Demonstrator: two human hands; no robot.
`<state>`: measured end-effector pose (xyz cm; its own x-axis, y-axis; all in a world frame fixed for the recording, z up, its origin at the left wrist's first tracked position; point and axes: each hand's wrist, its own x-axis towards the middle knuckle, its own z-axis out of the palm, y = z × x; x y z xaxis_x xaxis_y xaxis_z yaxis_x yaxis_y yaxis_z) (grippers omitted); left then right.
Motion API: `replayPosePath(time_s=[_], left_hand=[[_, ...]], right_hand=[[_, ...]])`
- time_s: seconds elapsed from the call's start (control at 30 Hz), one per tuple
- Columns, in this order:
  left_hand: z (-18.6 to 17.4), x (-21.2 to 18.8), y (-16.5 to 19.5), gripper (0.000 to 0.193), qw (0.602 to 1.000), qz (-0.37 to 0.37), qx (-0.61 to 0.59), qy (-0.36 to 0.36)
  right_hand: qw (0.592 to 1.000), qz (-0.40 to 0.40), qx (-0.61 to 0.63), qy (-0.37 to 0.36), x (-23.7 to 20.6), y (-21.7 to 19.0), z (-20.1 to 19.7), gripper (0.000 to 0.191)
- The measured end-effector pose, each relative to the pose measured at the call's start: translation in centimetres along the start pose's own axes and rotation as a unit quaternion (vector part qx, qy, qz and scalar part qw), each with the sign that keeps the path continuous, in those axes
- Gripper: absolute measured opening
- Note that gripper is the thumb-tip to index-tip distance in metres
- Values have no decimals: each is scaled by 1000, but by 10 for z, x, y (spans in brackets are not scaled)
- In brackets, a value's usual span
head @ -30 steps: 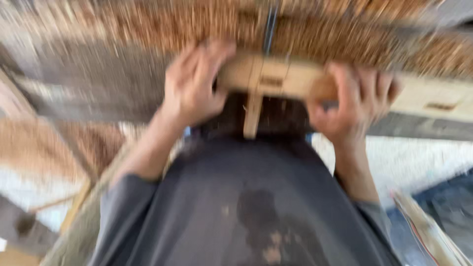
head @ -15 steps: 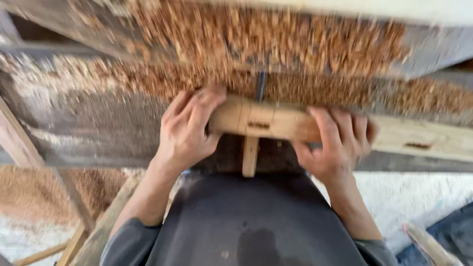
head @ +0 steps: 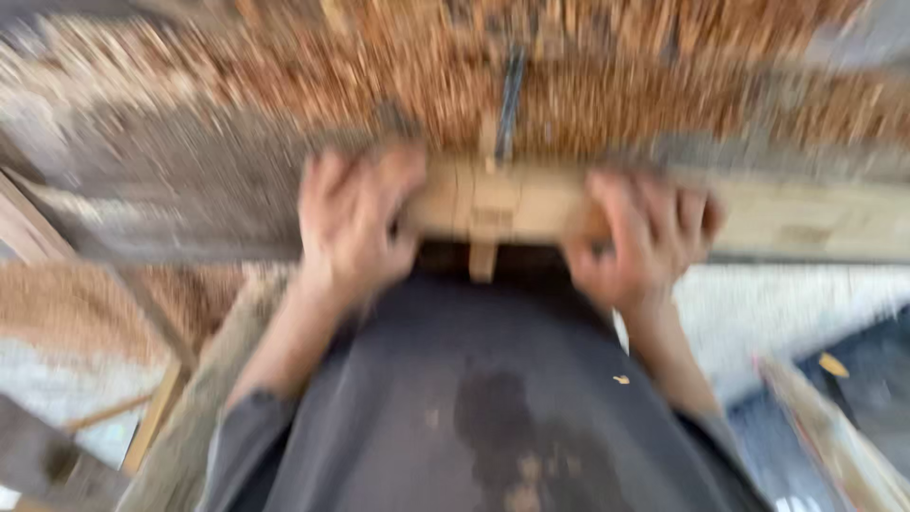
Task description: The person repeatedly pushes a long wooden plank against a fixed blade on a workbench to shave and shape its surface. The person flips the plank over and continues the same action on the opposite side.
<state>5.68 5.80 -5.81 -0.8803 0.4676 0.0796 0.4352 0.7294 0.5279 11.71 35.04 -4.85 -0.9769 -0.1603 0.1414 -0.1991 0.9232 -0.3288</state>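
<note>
Pale wooden cross-bar [head: 512,201], a squared length of light timber with a short peg pointing down from its middle and a dark thin blade or rod [head: 510,100] rising from its top: held level at the centre of the view, against the near edge of the work surface.

Left hand [head: 353,228]: at the left end of the cross-bar, fingers curled over its top, clenched on it as far as the blur allowed judging.

Right hand [head: 645,235]: at the right end of the cross-bar, fingers wrapped over the top edge, likewise gripping it.

Heap of tan wood shavings and chips [head: 455,66]: spread thickly beyond the cross-bar, covering most of the grey weathered plank [head: 161,180] that ran left from it.

Long pale board [head: 815,220]: ran on to the right of the cross-bar, at about its height.

Dark grey garment [head: 474,408]: the person's own front and sleeves, below the cross-bar, with a darker stain and a few stuck chips.

Progress, as judged: the thick layer of shavings suggested that much cutting was already done; both hands on the tool suggested work in hand. How much stock was left could not be told, the picture being heavily blurred.
</note>
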Motion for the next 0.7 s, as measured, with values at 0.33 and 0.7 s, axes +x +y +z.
replayPosePath(time_s=[0.33, 0.7], left_hand=[[-4, 6, -9, 57, 998, -7, -63, 20], [3, 24, -12, 53, 997, 16, -63, 49]], right_hand=[[1000, -9, -6, 17, 9, 9, 22, 29], [999, -6, -26, 30, 20, 24, 23, 32]])
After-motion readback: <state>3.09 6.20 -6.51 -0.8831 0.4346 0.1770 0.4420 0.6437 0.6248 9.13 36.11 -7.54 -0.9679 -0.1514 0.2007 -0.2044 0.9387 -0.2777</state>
